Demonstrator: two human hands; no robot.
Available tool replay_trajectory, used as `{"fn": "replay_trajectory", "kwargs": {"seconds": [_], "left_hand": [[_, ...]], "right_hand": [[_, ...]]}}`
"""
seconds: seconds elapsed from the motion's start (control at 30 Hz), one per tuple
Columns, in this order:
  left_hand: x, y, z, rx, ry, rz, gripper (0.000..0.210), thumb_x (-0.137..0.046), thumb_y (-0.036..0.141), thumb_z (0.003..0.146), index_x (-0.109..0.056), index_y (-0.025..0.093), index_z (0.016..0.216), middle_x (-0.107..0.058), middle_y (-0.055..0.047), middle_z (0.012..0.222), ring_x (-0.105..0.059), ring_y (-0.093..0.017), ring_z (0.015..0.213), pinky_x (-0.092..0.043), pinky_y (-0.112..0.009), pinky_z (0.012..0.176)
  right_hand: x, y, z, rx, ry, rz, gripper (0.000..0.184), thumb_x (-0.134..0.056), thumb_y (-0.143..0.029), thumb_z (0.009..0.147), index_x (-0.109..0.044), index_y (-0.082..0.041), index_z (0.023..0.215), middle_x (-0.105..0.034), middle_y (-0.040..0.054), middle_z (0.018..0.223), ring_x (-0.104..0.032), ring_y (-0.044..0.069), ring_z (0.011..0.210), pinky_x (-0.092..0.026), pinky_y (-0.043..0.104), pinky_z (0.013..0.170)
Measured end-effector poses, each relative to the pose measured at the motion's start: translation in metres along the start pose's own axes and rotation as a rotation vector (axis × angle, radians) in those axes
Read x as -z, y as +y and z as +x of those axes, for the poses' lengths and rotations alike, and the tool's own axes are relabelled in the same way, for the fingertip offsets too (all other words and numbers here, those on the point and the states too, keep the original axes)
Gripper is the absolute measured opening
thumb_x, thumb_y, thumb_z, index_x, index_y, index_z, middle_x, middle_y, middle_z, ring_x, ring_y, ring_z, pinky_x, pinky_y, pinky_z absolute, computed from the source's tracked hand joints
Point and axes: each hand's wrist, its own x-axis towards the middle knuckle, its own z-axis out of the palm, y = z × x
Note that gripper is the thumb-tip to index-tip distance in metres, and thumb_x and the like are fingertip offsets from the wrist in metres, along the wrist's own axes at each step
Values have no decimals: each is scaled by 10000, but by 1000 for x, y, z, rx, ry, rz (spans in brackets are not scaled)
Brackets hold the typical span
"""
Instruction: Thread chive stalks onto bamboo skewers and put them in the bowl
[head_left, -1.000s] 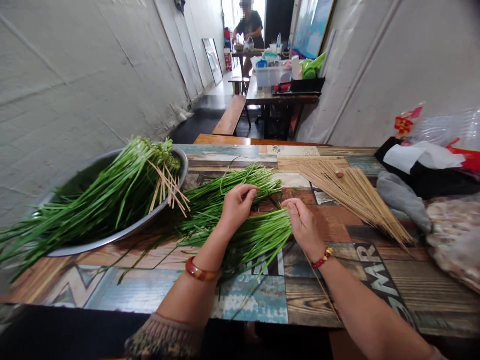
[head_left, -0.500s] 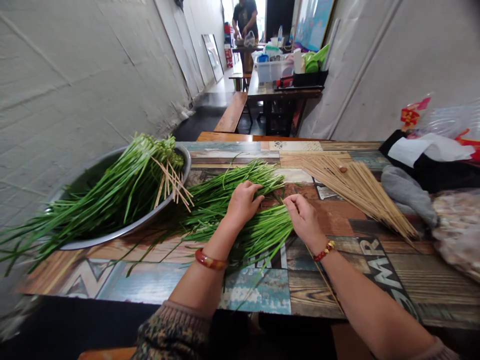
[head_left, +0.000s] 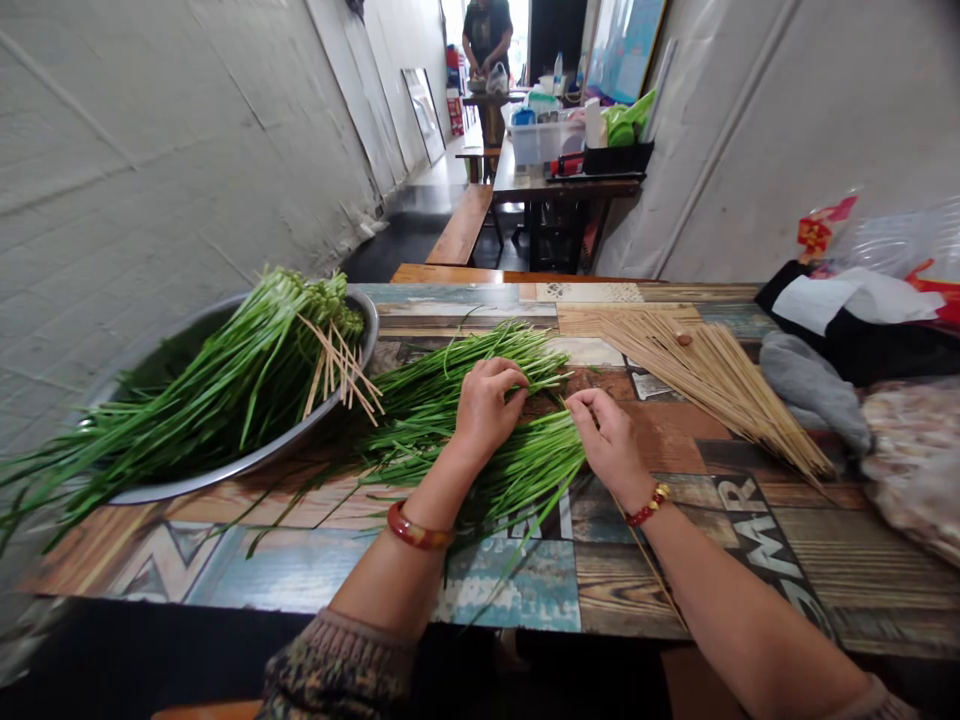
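My left hand (head_left: 489,402) rests over a pile of green chives (head_left: 427,385) on the table. Its thumb and forefinger curl together at some chive stems. Across from it, my right hand (head_left: 609,440) pinches with thumb and forefinger beside the pale stem ends of a nearer bunch of chives (head_left: 536,455). A thin bamboo skewer (head_left: 654,568) runs back from this hand, under the wrist, to the table's front edge. Its tip is hard to make out among the fingers and stems.
A metal basin (head_left: 247,468) at the left holds more chives, with skewers (head_left: 341,365) sticking out over its rim. Loose bamboo skewers (head_left: 720,390) lie fanned at the right, near a grey cloth (head_left: 810,390) and plastic bags (head_left: 911,450). A person (head_left: 487,40) stands far behind.
The left thumb and forefinger have come closer together at the chive stems. My right hand stays almost still, and the view has shifted slightly.
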Motion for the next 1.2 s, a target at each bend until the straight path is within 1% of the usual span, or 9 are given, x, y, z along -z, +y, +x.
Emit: {"fn": "replay_trajectory", "kwargs": {"seconds": [0.1, 0.27, 0.33, 0.43, 0.53, 0.63, 0.8, 1.0, 1.2], "left_hand": [[-1, 3, -1, 14, -13, -68, 77, -569, 107, 761, -604, 176, 758, -650, -34, 879, -560, -172, 875, -415, -308, 827], [-5, 5, -4, 115, -95, -179, 143, -504, 123, 786, -606, 166, 878, -618, 8, 728, -545, -113, 655, -413, -223, 640], [-6, 6, -5, 110, -136, -201, 209, -495, 119, 792, -629, 169, 944, -639, 4, 747, -559, -112, 665, -418, -216, 644], [-7, 8, -5, 90, -179, -229, 228, -504, 177, 827, -670, 175, 984, -688, -38, 879, -608, -138, 776, -444, -234, 707], [-6, 9, -4, 95, -202, -262, 224, -534, 274, 844, -696, 171, 960, -701, -63, 927, -624, -161, 825, -458, -249, 735], [-5, 10, -3, 129, -228, -318, 209, -548, 285, 834, -704, 155, 881, -704, -51, 841, -617, -149, 759, -452, -227, 672], [0, 15, 0, 191, -309, -457, 242, -524, 292, 828, -682, 124, 755, -657, -20, 693, -554, -114, 639, -413, -198, 585], [4, 18, 1, 258, -355, -592, 272, -512, 316, 822, -663, 110, 728, -618, -22, 671, -509, -104, 612, -391, -198, 555], [6, 20, 1, 275, -366, -630, 269, -518, 311, 815, -657, 104, 714, -602, -17, 658, -489, -99, 600, -375, -203, 547]], "right_hand": [[0, 0, 0, -11, 3, 24, 239, -431, -385, 908, -571, -194, 875, -655, 57, 818, -613, 191, 768, -458, 308, 706], [1, -2, -1, -3, 13, 33, 237, -447, -386, 902, -582, -193, 880, -669, 60, 823, -618, 194, 780, -467, 311, 717], [2, -3, -2, 0, 12, 23, 238, -447, -384, 902, -588, -192, 882, -673, 59, 826, -619, 191, 771, -468, 310, 715], [3, -4, -2, 9, 1, 25, 246, -444, -377, 906, -601, -188, 921, -685, 68, 866, -631, 196, 803, -475, 315, 734], [4, -5, -2, 13, -11, 25, 261, -440, -370, 910, -621, -191, 969, -701, 76, 921, -643, 208, 860, -480, 333, 773], [5, -6, -2, 24, -20, 13, 266, -444, -364, 908, -644, -198, 966, -714, 71, 941, -653, 212, 874, -486, 338, 787], [6, -10, -2, 42, -34, 2, 262, -455, -354, 903, -663, -205, 959, -724, 61, 935, -664, 205, 852, -502, 319, 745], [5, -10, -3, 47, -46, 6, 252, -465, -335, 899, -676, -211, 962, -726, 54, 946, -670, 199, 849, -510, 313, 740], [4, -11, -3, 61, -46, 25, 246, -467, -308, 895, -684, -214, 962, -727, 53, 958, -671, 199, 874, -515, 325, 781]]}}
